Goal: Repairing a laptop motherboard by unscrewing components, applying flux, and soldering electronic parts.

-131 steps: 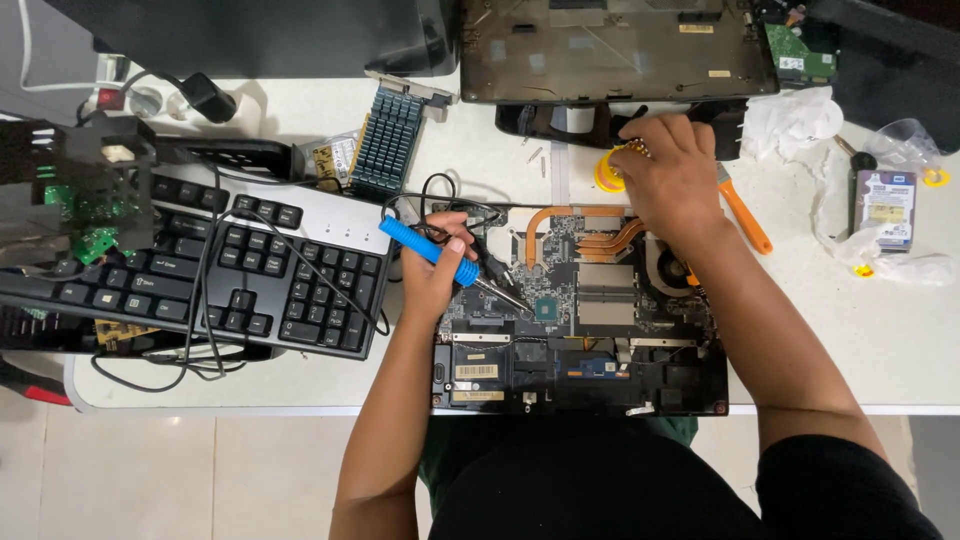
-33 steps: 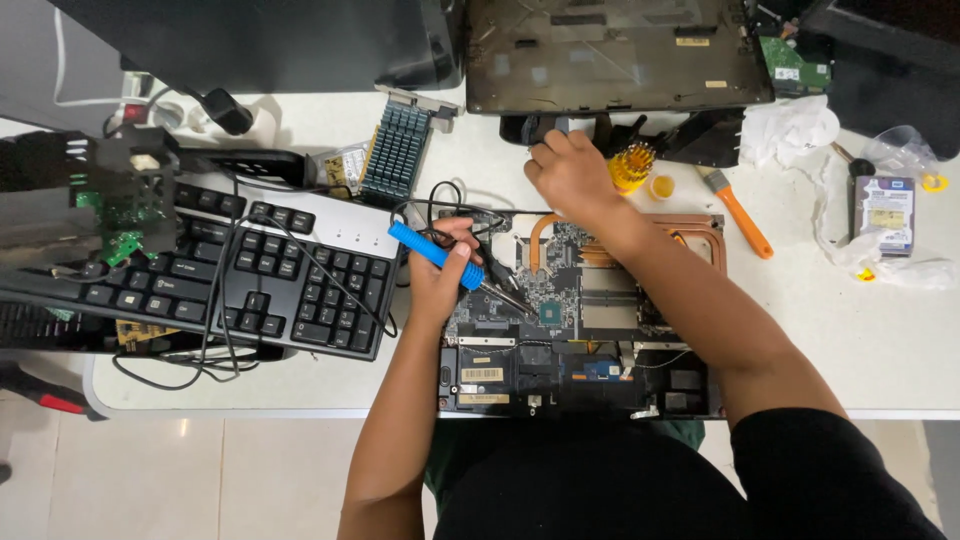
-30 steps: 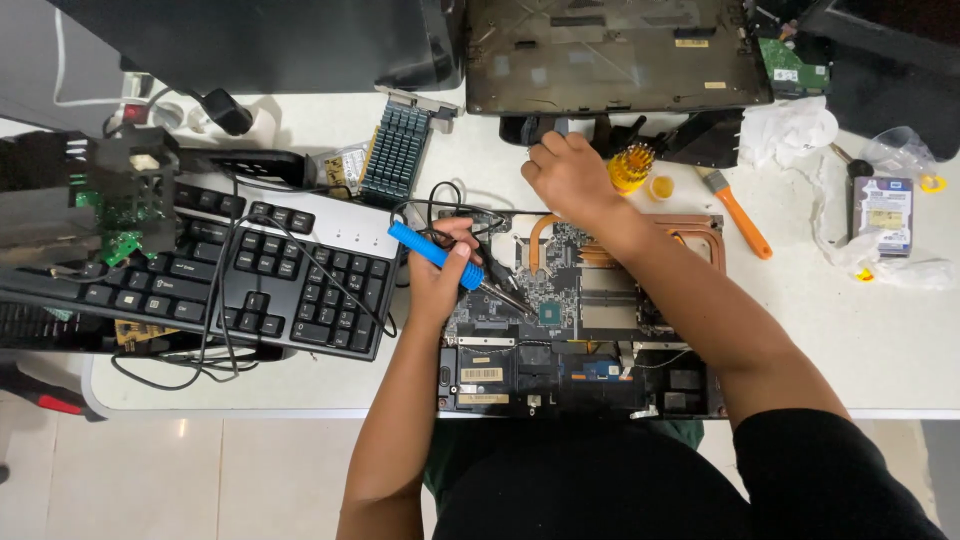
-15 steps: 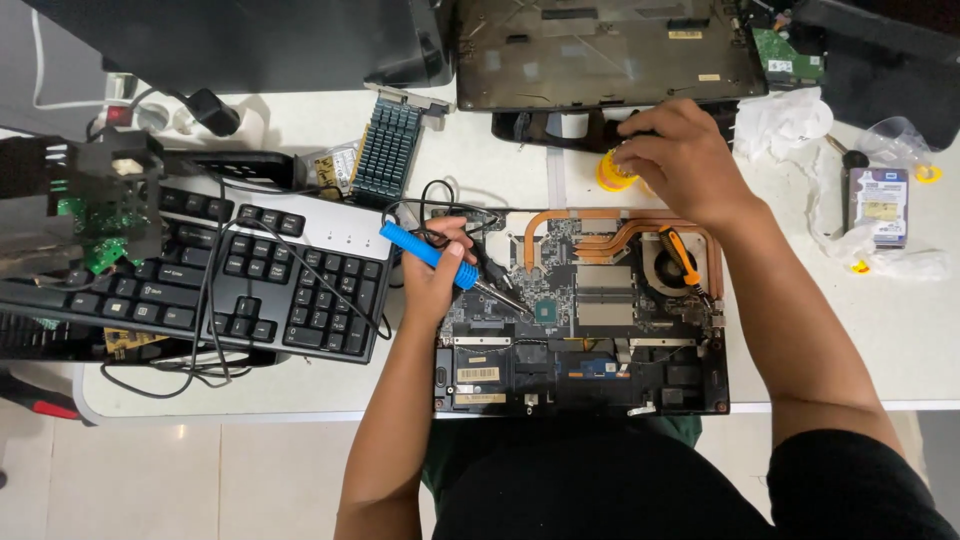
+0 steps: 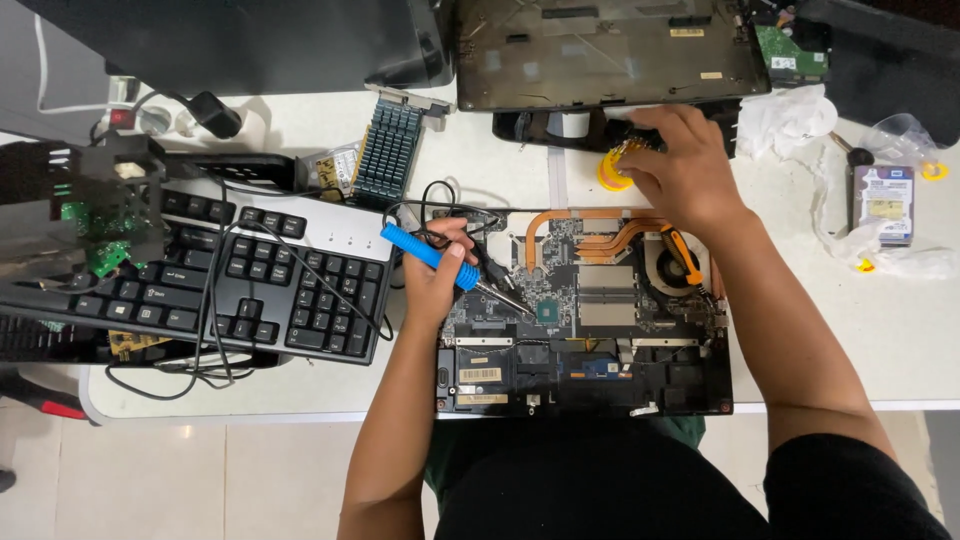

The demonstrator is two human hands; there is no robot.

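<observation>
Already opened, the laptop board (image 5: 585, 320) lies bare mid-frame; left hand (image 5: 440, 275) clenched on blue soldering iron (image 5: 430, 257), right hand (image 5: 680, 165) grasping yellow tin (image 5: 612, 172), soldering seemingly unfinished

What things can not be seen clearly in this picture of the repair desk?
- Head view: the right hand covers most of the yellow round thing; its kind stays unclear.
- Head view: the iron tip is too small to tell if it touches the board.
- Head view: the left edge cuts off the green circuit part.
- Head view: the left hand hides part of the blue handle.
</observation>
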